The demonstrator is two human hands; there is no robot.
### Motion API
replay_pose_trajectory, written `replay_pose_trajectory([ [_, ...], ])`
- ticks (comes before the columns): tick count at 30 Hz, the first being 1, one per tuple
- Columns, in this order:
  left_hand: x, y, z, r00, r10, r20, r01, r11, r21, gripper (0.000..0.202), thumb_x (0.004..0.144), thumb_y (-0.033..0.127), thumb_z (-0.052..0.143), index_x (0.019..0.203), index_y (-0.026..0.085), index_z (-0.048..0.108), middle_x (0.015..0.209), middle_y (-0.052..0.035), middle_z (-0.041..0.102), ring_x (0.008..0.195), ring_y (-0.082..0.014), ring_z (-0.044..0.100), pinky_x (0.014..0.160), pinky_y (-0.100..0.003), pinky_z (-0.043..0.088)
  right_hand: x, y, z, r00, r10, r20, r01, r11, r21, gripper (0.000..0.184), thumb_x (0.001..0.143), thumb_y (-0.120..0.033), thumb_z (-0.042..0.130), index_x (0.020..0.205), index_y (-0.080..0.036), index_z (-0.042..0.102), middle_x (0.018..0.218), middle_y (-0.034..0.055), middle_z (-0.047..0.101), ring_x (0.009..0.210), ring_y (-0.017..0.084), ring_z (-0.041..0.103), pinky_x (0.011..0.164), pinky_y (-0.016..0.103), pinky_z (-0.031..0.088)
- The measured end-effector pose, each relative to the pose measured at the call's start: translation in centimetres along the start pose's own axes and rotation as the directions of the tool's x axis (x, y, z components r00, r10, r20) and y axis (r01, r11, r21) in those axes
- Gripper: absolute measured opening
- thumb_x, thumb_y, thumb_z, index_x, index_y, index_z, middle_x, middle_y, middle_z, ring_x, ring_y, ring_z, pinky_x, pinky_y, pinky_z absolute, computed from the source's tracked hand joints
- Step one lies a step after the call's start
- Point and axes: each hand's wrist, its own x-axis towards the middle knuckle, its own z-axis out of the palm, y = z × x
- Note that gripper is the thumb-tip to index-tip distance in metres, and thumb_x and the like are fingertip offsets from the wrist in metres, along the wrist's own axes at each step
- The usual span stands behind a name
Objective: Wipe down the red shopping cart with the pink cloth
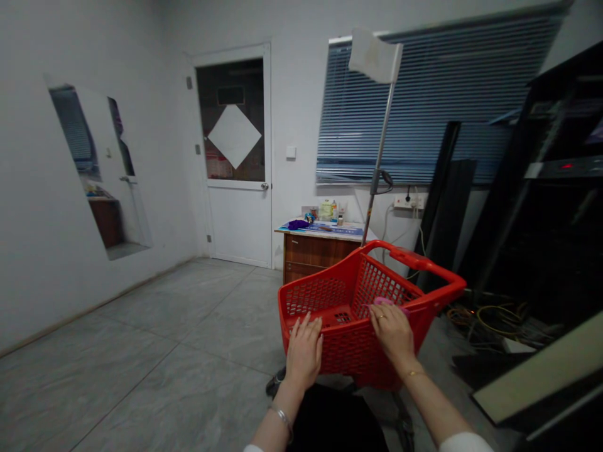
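Note:
A red plastic shopping cart with a mesh-walled basket (351, 355) stands right in front of me, its raised handle bar (414, 263) on the far side. My left hand (305, 351) is curled over the basket's near rim. My right hand (392, 333), wearing a gold ring and a thin bracelet, grips the same rim further right. Just behind that hand, a pink item (387, 303) lies inside the basket, partly hidden. The cart's lower frame and wheels are mostly hidden beneath the basket.
Grey tile floor (160, 351) stretches ahead and left to a white door (240, 220). A wooden drawer cabinet (313, 254) holds several small items. A metal pole (379, 144) rises behind the cart. Tangled cables (494, 320) and black panels (532, 207) crowd the right.

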Motion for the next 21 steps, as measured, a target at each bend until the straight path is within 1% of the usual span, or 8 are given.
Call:
replay_pose_trajectory([
  [3, 0.0, 0.1, 0.0, 1.000, -0.009, -0.004, 0.009, 1.000, 0.008, 0.040, 0.096, 0.017, 0.042, 0.136, 0.020, 0.049, 0.133, -0.0058, 0.062, 0.136, -0.0230, 0.044, 0.112, -0.051, 0.037, -0.5, -6.4, 1.2, 0.999, 0.050, -0.021, -0.047, 0.992, 0.114, 0.021, 0.093, -0.019, 0.048, 0.100, -0.018, 0.068, 0.098, 0.0079, 0.071, 0.101, 0.020, 0.061, 0.098, 0.037, 0.042],
  [5, 0.0, 0.1, -0.1, 1.000, -0.012, 0.006, 0.012, 1.000, 0.008, 0.039, 0.096, 0.017, 0.042, 0.134, 0.019, 0.050, 0.133, -0.0060, 0.062, 0.136, -0.0232, 0.043, 0.112, -0.051, 0.037, -0.6, -9.5, 1.7, 0.997, 0.056, -0.043, -0.049, 0.986, 0.159, 0.021, 0.092, -0.017, 0.049, 0.102, -0.018, 0.068, 0.102, 0.0079, 0.071, 0.104, 0.020, 0.061, 0.099, 0.038, 0.041],
  [7, 0.0, 0.0, -0.2, 1.000, -0.009, 0.018, 0.008, 1.000, 0.005, 0.037, 0.097, 0.017, 0.042, 0.132, 0.019, 0.052, 0.132, -0.0063, 0.062, 0.136, -0.0238, 0.043, 0.112, -0.051, 0.038, -0.7, -11.0, 1.8, 0.997, 0.038, -0.061, -0.026, 0.983, 0.182, 0.022, 0.091, -0.016, 0.051, 0.105, -0.018, 0.068, 0.105, 0.0076, 0.071, 0.106, 0.020, 0.061, 0.101, 0.038, 0.041],
  [9, 0.0, -0.2, -0.3, 1.000, 0.005, 0.024, -0.005, 1.000, 0.003, 0.037, 0.097, 0.017, 0.042, 0.132, 0.019, 0.052, 0.133, -0.0065, 0.061, 0.136, -0.0238, 0.043, 0.111, -0.050, 0.039, -0.7, -10.8, 1.7, 0.998, -0.011, -0.064, 0.024, 0.980, 0.198, 0.022, 0.091, -0.017, 0.052, 0.106, -0.019, 0.068, 0.107, 0.0066, 0.071, 0.106, 0.020, 0.061, 0.102, 0.038, 0.041],
  [12, 0.0, -0.4, -0.4, 0.999, 0.018, 0.032, -0.018, 1.000, -0.002, 0.040, 0.097, 0.017, 0.042, 0.135, 0.019, 0.050, 0.134, -0.0062, 0.061, 0.136, -0.0232, 0.043, 0.111, -0.049, 0.040, -0.7, -7.7, 1.1, 0.995, -0.098, -0.035, 0.103, 0.975, 0.195, 0.023, 0.093, -0.018, 0.051, 0.109, -0.020, 0.067, 0.112, 0.0053, 0.070, 0.109, 0.018, 0.060, 0.103, 0.037, 0.040],
  [15, 0.0, -0.5, -0.3, 0.999, 0.023, 0.036, -0.022, 1.000, -0.008, 0.040, 0.096, 0.016, 0.042, 0.135, 0.019, 0.049, 0.134, -0.0057, 0.061, 0.136, -0.0235, 0.043, 0.111, -0.050, 0.040, -0.5, -2.2, 0.3, 0.992, -0.126, 0.016, 0.123, 0.984, 0.129, 0.023, 0.094, -0.019, 0.049, 0.107, -0.020, 0.068, 0.110, 0.0058, 0.070, 0.109, 0.017, 0.060, 0.103, 0.037, 0.040],
  [19, 0.0, -0.3, -0.3, 0.999, 0.013, 0.030, -0.012, 1.000, -0.014, 0.040, 0.096, 0.016, 0.043, 0.136, 0.019, 0.049, 0.134, -0.0057, 0.061, 0.136, -0.0236, 0.043, 0.112, -0.050, 0.039, 0.7, 5.9, -1.1, 0.991, -0.108, 0.074, 0.109, 0.994, -0.015, 0.023, 0.094, -0.025, 0.048, 0.101, -0.018, 0.069, 0.104, 0.0077, 0.071, 0.106, 0.018, 0.060, 0.101, 0.036, 0.040],
  [21, 0.1, -0.2, -0.3, 1.000, 0.007, 0.022, -0.007, 1.000, -0.017, 0.040, 0.096, 0.016, 0.044, 0.135, 0.020, 0.049, 0.133, -0.0057, 0.062, 0.136, -0.0238, 0.043, 0.111, -0.051, 0.040, 1.4, 8.5, -1.7, 0.994, -0.073, 0.082, 0.081, 0.993, -0.091, 0.024, 0.094, -0.027, 0.049, 0.097, -0.017, 0.070, 0.099, 0.0084, 0.071, 0.101, 0.019, 0.061, 0.097, 0.036, 0.041],
])
